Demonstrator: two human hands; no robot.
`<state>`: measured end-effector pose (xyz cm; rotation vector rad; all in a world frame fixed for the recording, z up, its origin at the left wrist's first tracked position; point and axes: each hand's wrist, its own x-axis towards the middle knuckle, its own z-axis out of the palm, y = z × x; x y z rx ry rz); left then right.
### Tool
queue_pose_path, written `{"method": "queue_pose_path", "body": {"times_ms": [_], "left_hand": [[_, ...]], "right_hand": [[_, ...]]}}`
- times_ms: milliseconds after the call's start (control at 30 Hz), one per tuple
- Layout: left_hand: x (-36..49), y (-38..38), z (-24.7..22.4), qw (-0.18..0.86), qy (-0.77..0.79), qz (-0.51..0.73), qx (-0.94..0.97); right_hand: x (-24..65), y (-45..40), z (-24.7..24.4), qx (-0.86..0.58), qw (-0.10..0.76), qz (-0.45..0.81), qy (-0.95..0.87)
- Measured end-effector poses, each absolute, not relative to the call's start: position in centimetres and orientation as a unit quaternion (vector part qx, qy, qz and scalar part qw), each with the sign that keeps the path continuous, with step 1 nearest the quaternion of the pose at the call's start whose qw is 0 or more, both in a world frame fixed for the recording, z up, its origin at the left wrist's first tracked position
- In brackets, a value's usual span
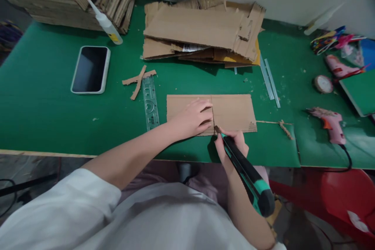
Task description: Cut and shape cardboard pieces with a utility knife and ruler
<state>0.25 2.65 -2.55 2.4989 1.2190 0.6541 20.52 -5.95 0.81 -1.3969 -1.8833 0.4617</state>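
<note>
A flat rectangular piece of cardboard lies on the green table, with a dark line running across it near its middle. My left hand rests flat on its left part, fingers spread and pointing to that line. Around a black and green utility knife my right hand is closed, at the cardboard's near edge. The knife's tip meets the lower end of the line; the blade itself is too small to make out. Left of the cardboard lies a clear plastic ruler, beside crossed cardboard strips.
Behind the cardboard is a pile of cardboard scraps. A phone and a glue bottle are at the left. To the right lie clear glue sticks, a roll of tape and a pink glue gun.
</note>
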Motion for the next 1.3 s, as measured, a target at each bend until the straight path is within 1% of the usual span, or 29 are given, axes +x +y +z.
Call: {"method": "queue_pose_path", "body": {"times_ms": [233, 467, 767, 1067, 1300], "left_hand": [[0.3, 2.7, -2.6, 0.147, 0.424, 0.232, 0.863], [0.3, 2.6, -2.5, 0.145, 0.426, 0.23, 0.863], [0.4, 2.7, -2.6, 0.138, 0.421, 0.227, 0.867], [0.3, 2.7, -2.7, 0.141, 0.42, 0.238, 0.864], [0.3, 2.7, -2.7, 0.14, 0.419, 0.237, 0.865]], "right_hand": [[19.7, -4.2, -0.9, -0.541, 0.341, 0.221, -0.736], [19.5, -4.7, -1.2, -0.542, 0.335, 0.225, -0.737], [18.8, -2.8, -5.2, -0.542, 0.351, 0.197, -0.738], [18.8, -2.8, -4.4, -0.55, 0.369, 0.159, -0.732], [17.9, -3.0, -2.4, -0.536, 0.372, 0.138, -0.745]]}}
